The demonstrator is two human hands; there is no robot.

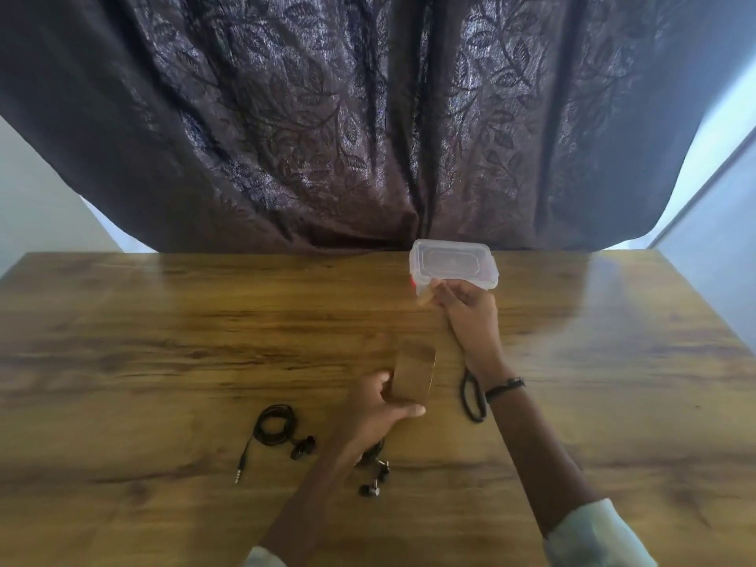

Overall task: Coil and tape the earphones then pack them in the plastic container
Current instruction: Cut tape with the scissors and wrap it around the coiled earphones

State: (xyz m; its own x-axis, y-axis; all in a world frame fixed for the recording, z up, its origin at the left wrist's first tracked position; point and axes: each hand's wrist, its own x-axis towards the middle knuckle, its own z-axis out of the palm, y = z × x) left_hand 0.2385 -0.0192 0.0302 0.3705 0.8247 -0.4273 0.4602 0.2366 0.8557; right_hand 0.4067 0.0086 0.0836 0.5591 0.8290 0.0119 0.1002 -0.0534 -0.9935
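Your left hand [374, 407] grips the brown tape roll [413, 376]; your right hand [462, 304] pinches its pulled end by the lidded clear plastic container [454, 266]. One black coiled earphone set [274, 431] lies untaped, another under your wrist (packing not begun).

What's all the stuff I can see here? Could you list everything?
earphones: one coiled set, black, near left on the table; a second set partly under the left forearm; a third black cable beside the right wrist
tape roll: one, brown, blurred, centre of table
plastic container: one, clear, lid on, far edge
table: one, brown wood
curtain: one, dark, leaf pattern, behind
hands: left grips the tape roll; right pinches the tape end by the container
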